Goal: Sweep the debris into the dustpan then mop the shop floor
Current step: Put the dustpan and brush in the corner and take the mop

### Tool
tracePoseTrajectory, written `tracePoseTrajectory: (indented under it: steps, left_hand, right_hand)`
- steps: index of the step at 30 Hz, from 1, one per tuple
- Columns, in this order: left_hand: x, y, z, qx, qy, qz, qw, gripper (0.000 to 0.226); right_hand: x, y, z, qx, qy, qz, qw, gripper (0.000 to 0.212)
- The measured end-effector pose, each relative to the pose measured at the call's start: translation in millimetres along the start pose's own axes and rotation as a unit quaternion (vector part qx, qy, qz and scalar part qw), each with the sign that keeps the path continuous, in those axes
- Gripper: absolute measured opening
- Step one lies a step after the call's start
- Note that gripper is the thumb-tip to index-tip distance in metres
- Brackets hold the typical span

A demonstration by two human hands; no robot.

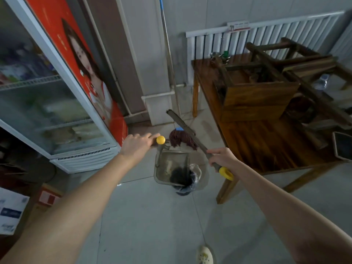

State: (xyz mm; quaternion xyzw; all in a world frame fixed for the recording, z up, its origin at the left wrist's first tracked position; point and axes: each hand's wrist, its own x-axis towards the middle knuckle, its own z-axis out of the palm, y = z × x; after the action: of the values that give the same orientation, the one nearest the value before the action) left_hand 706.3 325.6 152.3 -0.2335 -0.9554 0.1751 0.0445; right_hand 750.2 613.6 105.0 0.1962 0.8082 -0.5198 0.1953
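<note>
My left hand is closed around a handle with a yellow end cap. From that handle hangs the grey metal dustpan, held over a small bin lined with a dark bag. My right hand grips the broom's dark handle just above its yellow ring end; the handle slants up and away to the left. A mop with a reddish-brown string head stands on the floor behind the dustpan, its long pole leaning against the wall.
A glass-door fridge with a red poster stands at the left. At the right, a wooden table carries upturned stools. Cardboard boxes sit at the lower left. A shoe shows on the grey tiled floor.
</note>
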Motion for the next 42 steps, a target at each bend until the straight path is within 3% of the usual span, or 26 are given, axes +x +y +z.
tracePoseTrajectory:
  steps: [16, 26, 34, 42]
  left_hand:
    - [31.7, -81.0, -0.3, -0.093, 0.019, -0.256, 0.962, 0.043]
    - [1.7, -120.5, -8.0, -0.069, 0.048, -0.364, 0.928, 0.041]
    - [13.6, -150.8, 2.9, -0.076, 0.083, -0.376, 0.92, 0.035]
    - [59.5, -226.1, 51.9, -0.104, 0.099, -0.362, 0.921, 0.035]
  right_hand:
    - [94.2, -66.0, -10.2, -0.001, -0.059, -0.04, 0.997, 0.051]
    - [126.2, -84.3, 22.3, -0.009, -0.088, -0.055, 0.995, 0.048]
    - [156.1, -95.7, 52.4, 0.001, -0.093, -0.037, 0.995, 0.046]
    - [205.7, -134.6, 95.3, 0.01, -0.073, -0.001, 0.997, 0.046]
